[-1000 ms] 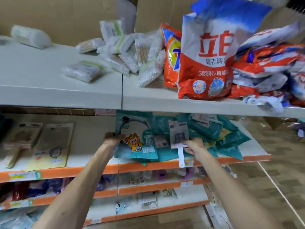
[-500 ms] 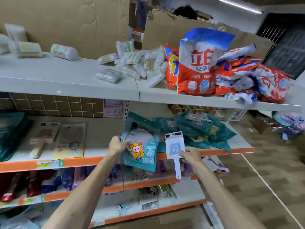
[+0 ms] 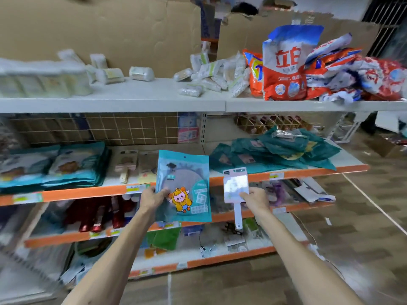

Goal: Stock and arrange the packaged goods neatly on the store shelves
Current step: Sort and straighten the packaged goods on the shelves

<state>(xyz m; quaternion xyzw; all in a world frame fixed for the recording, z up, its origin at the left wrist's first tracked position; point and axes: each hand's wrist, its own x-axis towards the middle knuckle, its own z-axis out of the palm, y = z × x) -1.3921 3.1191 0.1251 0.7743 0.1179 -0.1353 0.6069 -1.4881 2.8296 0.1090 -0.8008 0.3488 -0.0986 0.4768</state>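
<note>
My left hand (image 3: 154, 198) grips the lower left edge of a teal pouch (image 3: 184, 186) printed with a yellow cartoon figure, held upright in front of the second shelf (image 3: 308, 171). My right hand (image 3: 255, 198) pinches a white carded pack (image 3: 235, 186) with a long white tail hanging below it. On the second shelf to the right lies a loose heap of teal pouches (image 3: 279, 150). Neat stacks of similar teal packs (image 3: 55, 166) sit on that shelf at the left.
The top shelf (image 3: 154, 100) carries cotton swab packs (image 3: 211, 73) and a pile of red and blue detergent bags (image 3: 308, 69). Brush packs (image 3: 127, 166) lie mid-shelf. Lower orange-edged shelves hold red bottles (image 3: 99, 214) and small goods. Cardboard lines the back.
Both hands have pulled back from the heap of teal pouches, bringing the teal pouch and the white carded pack out in front of the shelf edge. The view has backed away and shifted left.
</note>
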